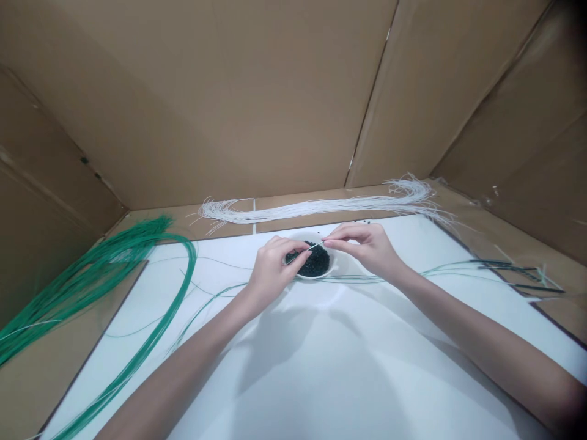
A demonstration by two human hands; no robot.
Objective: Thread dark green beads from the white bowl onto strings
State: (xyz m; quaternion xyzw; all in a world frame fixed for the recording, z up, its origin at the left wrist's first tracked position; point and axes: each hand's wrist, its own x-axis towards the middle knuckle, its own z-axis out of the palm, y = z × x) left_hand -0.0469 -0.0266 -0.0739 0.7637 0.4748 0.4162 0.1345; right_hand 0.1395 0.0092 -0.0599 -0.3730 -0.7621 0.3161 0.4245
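Above the white bowl (pixel 335 266), my left hand (pixel 274 269) is closed, pinching a thin pale green strand (pixel 315 246) between thumb and fingers. The strand points right, toward my right hand (pixel 367 243). My right thumb and forefinger are pinched together at its tip, where a tiny dark speck, seemingly a black bead (pixel 323 241), shows. Small black beads (pixel 316 264) fill the bowl beneath both hands. Whether the strand passes through the bead is too small to tell.
A bundle of green strands (pixel 92 290) curves over the left side of the white board (pixel 316 379). White strands (pixel 302 209) lie along the back. At right, thin green strands end in black beaded lengths (pixel 509 267). Cardboard walls (pixel 229 98) enclose the back and sides.
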